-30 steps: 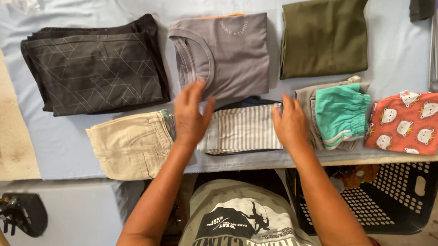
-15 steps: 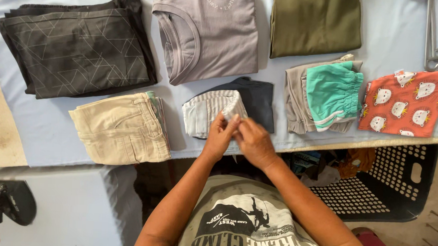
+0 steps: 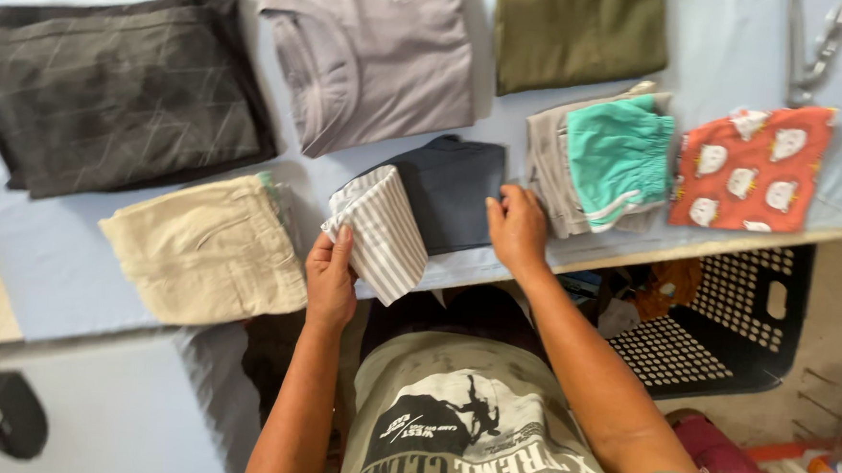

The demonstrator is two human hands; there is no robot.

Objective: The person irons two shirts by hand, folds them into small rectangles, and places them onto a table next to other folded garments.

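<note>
Head view, looking down on a counter [image 3: 45, 265] covered in pale blue cloth, with folded clothes laid out from left to right: a dark patterned garment [image 3: 112, 86], beige shorts [image 3: 204, 249], a grey T-shirt [image 3: 373, 56], a navy folded piece [image 3: 452, 190], an olive garment [image 3: 576, 29], a grey piece topped by teal shorts [image 3: 617, 156], and an orange printed cloth [image 3: 751, 167]. Below the counter's edge at right stands a black perforated laundry basket [image 3: 723, 339], in which crumpled cloth shows, its kind unclear. Left hand [image 3: 330, 280]: fingers closed on the lower edge of a grey-and-white striped folded cloth [image 3: 378, 229], which lies partly over the navy piece's left side. Right hand [image 3: 517, 230]: fingers loosely curled, fingertips resting on the navy piece's right edge, gripping nothing.
</note>
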